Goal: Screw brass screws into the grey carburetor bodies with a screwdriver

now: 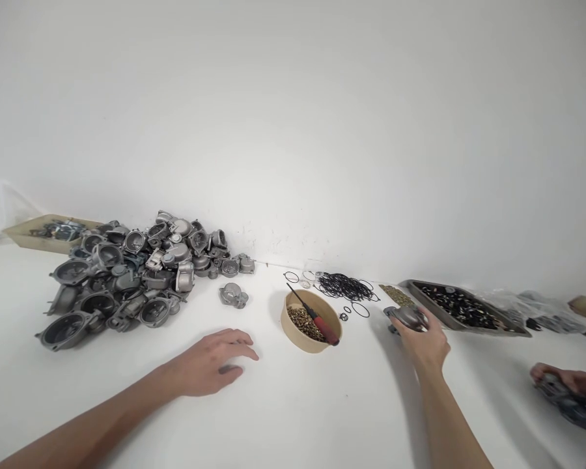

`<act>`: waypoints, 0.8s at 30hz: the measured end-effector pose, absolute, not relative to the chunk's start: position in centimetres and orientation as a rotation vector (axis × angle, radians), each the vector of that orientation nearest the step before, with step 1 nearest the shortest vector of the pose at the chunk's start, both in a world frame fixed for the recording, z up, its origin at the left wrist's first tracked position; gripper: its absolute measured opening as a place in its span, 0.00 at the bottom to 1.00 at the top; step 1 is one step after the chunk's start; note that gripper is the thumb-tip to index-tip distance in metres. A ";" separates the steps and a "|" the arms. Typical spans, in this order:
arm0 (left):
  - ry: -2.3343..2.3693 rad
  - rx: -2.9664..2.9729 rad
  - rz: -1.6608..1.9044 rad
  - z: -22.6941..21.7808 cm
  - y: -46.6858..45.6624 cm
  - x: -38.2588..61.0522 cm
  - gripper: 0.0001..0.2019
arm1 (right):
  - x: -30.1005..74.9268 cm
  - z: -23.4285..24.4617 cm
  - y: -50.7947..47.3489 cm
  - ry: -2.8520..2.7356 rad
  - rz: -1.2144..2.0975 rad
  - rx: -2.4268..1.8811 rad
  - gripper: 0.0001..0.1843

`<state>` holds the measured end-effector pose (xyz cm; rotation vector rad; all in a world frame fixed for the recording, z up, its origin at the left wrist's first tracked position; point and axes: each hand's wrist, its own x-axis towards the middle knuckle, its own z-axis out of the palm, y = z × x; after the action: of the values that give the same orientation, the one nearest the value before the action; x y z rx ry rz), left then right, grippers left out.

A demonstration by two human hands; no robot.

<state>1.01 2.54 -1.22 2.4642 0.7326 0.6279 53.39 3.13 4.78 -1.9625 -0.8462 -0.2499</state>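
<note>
My right hand [426, 342] grips a grey cast-metal carburetor float bowl [410, 318] above the white table. My left hand [219, 361] is held low over the table with nothing in it, its fingers apart. Just beyond that hand, a single float bowl [233, 295] lies by itself. Between my hands stands a tan paper bowl [306, 344] of small brass-coloured screws [305, 322]. A screwdriver [322, 326] with a red and black handle rests in the bowl, its shaft leaning over the far rim.
A large heap of float bowls [127, 280] is at left, before a tan tray [39, 238]. Black rubber rings [346, 286] lie behind the paper bowl. Small brass-coloured parts [395, 295] and a grey tray [498, 331] of black parts are right. A co-worker's hand [573, 379] holds a metal part.
</note>
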 end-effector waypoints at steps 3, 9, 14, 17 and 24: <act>0.736 2.469 0.631 -1.2 2.6 1.1 0.21 | 53.4 4.7 3.2 -0.878 -0.235 -1.978 0.42; 0.731 2.459 0.629 -1.5 2.7 1.0 0.21 | 53.3 5.0 3.3 -0.969 -0.229 -2.014 0.44; 0.715 2.416 0.642 -1.5 2.7 1.1 0.21 | 52.9 5.9 3.1 -1.005 -0.330 -1.997 0.43; 0.684 2.300 0.675 -1.6 2.8 1.2 0.21 | 50.0 7.4 3.2 -1.034 -0.484 -1.909 0.46; 0.607 1.385 0.812 -1.5 3.4 2.0 0.22 | 27.6 6.7 1.4 -2.183 -0.853 -0.686 0.22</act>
<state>2.03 3.43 -1.51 1.3850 0.6073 0.8120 27.56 1.37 6.67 -0.6861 -2.1835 -0.8533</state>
